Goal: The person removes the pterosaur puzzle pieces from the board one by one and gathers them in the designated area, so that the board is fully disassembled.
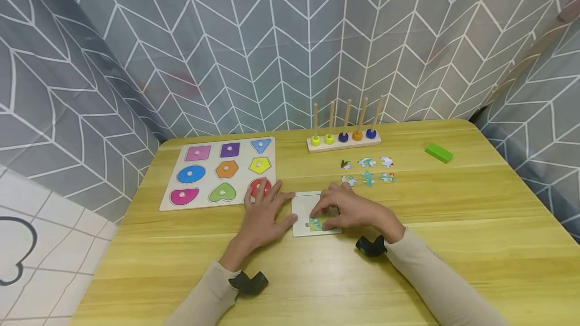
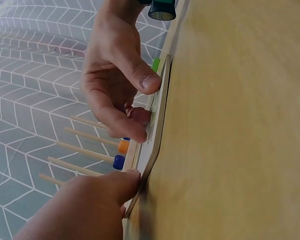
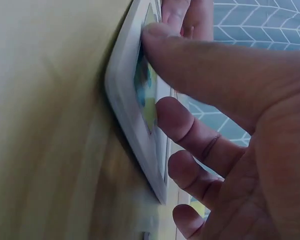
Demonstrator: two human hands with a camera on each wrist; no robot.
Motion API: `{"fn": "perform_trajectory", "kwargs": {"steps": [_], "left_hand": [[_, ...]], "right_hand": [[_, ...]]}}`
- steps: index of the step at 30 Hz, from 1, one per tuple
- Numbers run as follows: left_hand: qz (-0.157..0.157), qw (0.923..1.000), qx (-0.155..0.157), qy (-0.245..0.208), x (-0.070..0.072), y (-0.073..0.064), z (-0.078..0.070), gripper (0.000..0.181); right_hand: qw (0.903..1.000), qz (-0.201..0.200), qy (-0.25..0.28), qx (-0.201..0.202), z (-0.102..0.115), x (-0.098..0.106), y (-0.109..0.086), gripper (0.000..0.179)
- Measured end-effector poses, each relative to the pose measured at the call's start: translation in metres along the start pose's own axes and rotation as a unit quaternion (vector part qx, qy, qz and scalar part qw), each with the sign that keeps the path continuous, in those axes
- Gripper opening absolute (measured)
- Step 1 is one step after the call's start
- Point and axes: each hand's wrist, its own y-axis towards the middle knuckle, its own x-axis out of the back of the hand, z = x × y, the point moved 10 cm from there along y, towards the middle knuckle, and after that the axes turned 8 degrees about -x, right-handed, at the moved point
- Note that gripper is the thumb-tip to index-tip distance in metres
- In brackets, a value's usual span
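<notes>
A small white puzzle tray [image 1: 302,205] lies on the table in front of me, with a green and blue puzzle piece [image 1: 316,224] at its lower right. My right hand [image 1: 351,209] is over the tray, thumb and curled fingers pinching that piece. In the right wrist view, thumb and index fingertips meet the puzzle piece [image 3: 149,107] near the tray rim [image 3: 135,135]. My left hand [image 1: 263,218] is spread at the tray's left side, its thumb and index finger touching the edge. Its other fingers reach over the red circle [image 1: 266,191] of the shape board.
Left of the tray lies the shape board [image 1: 206,157] with knobbed shapes. Several loose jigsaw pieces [image 1: 368,179] lie behind my right hand. A peg stand [image 1: 344,144] with coloured rings is by the curtain [image 1: 290,64], and a green block [image 1: 438,153] sits at the right.
</notes>
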Motion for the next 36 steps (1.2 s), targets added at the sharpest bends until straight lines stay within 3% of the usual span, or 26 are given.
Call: {"fn": "perform_trajectory", "kwargs": {"steps": [15,36], "left_hand": [[-0.003,1.0000,-0.002,-0.003,0.000,0.000,0.000,0.052],[-0.006,1.0000,-0.002,-0.003,0.001,0.000,0.000,0.051]], "right_hand": [[0.9992,0.032,-0.018,-0.013,0.010,-0.010,0.000,0.033],[0.9995,0.024,-0.008,-0.018,0.011,-0.008,0.001,0.030]]}}
